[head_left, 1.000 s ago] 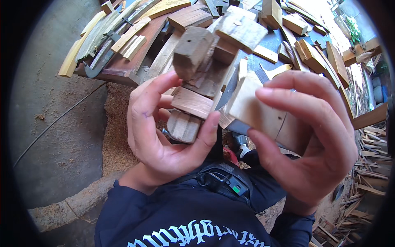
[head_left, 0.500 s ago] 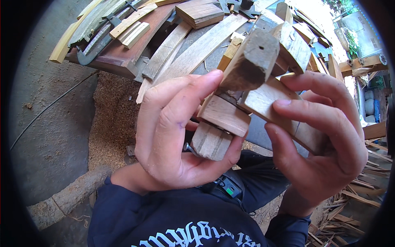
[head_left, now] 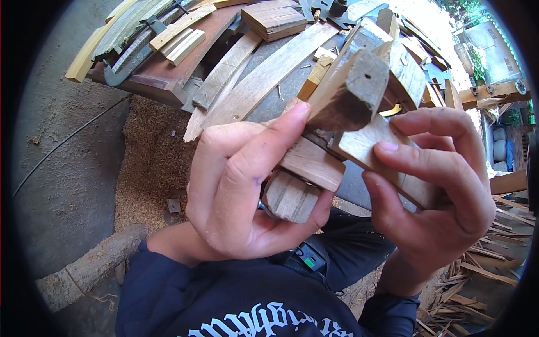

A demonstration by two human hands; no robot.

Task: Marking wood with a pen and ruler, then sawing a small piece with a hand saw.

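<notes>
Wooden assembly (head_left: 345,106) sits gripped in left hand (head_left: 238,194), right hand (head_left: 460,194) pinching pale block (head_left: 359,145) alongside.

The left hand (head_left: 238,188) is around a wooden block assembly (head_left: 314,160) mid-frame; the right hand (head_left: 443,174), to its right, holds a wooden block (head_left: 364,142) at the assembly's right side. Beyond, across the top, planks (head_left: 266,76) lie on a workbench (head_left: 292,90), a clamp (head_left: 119,74) at upper left. Sawdust (head_left: 149,151) lies left of the left hand, wood offcuts (head_left: 483,275) at lower right.
</notes>
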